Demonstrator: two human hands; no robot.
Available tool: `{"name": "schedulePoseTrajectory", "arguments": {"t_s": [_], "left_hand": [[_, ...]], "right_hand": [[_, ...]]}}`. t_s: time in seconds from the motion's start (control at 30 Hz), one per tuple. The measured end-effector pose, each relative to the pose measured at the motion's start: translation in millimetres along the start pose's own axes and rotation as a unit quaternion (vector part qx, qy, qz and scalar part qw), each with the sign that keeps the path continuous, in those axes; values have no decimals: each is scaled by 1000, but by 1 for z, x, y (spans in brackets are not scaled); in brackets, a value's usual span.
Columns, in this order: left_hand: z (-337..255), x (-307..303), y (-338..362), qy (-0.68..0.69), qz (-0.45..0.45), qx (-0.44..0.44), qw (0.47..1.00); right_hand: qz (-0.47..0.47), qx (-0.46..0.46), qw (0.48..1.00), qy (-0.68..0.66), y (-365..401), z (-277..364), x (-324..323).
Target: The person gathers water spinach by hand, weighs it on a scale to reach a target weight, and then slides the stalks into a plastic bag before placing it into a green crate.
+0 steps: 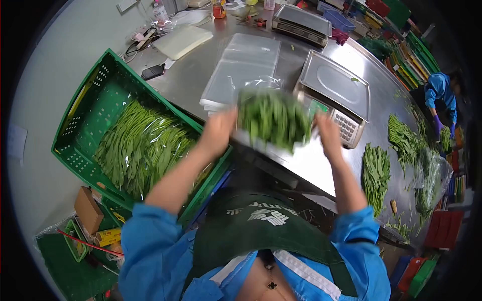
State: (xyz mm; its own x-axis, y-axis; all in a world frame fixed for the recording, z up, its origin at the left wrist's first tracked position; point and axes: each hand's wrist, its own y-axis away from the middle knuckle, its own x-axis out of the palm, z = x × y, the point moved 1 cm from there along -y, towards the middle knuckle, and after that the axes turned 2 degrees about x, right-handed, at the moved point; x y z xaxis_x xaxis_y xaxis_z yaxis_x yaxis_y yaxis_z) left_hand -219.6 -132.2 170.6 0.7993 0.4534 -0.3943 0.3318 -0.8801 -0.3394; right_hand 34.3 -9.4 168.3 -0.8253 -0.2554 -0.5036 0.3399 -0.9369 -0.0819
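Observation:
My left hand [217, 131] and my right hand [327, 134] hold a clear bag of green beans [273, 118] between them, just above the near edge of the steel table [321, 165]. The bag is blurred by motion. Both hands grip its sides. A weighing scale [335, 86] with a steel pan stands right behind the bag. A stack of clear empty bags [246, 67] lies on the table to the left of the scale.
A green crate [83, 120] full of packed green beans stands at my left. Loose bean piles [376, 170] lie on the table at right. A second scale [301, 20] sits farther back. Another person in blue [442, 98] works at the far right.

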Motion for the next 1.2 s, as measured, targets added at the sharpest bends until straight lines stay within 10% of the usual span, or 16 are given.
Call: {"name": "schedulePoseTrajectory", "arguments": {"t_s": [0.03,0.13,0.23,0.27,0.3,0.4,0.63,0.83,0.87,0.9,1.03,1.2], "left_hand": [[-21,-7,-35,149,41,-31,987],[-107,-54,-66,352,111,38,929],[-133,-56,-89,359,123,58,923],[-132,-48,-94,469,94,-57,876],[-126,-41,-99,566,65,-170,804],[-86,-20,-107,656,189,-114,722],[-68,-15,-121,593,204,26,779],[-116,-25,-135,394,187,-90,896],[-120,-26,-141,374,194,-81,903],[-116,-28,-151,404,199,-86,889],[-116,-25,-148,416,157,-95,891],[-115,-26,-133,423,172,-49,888]], "right_hand": [[-17,12,977,-213,-18,30,-11],[86,-65,956,-273,-16,122,-92],[-139,-344,928,38,-42,171,-107],[-237,-412,867,148,-44,186,-103],[-161,-435,878,114,-51,190,-95],[159,-252,888,351,-61,198,-51],[170,-253,842,446,-79,184,-24],[145,-295,789,519,-92,200,-40],[130,-247,841,463,-89,235,-66],[142,-393,863,283,-115,244,-113],[-254,-523,783,222,-61,286,-248],[-511,-581,603,195,-31,155,-320]]}}
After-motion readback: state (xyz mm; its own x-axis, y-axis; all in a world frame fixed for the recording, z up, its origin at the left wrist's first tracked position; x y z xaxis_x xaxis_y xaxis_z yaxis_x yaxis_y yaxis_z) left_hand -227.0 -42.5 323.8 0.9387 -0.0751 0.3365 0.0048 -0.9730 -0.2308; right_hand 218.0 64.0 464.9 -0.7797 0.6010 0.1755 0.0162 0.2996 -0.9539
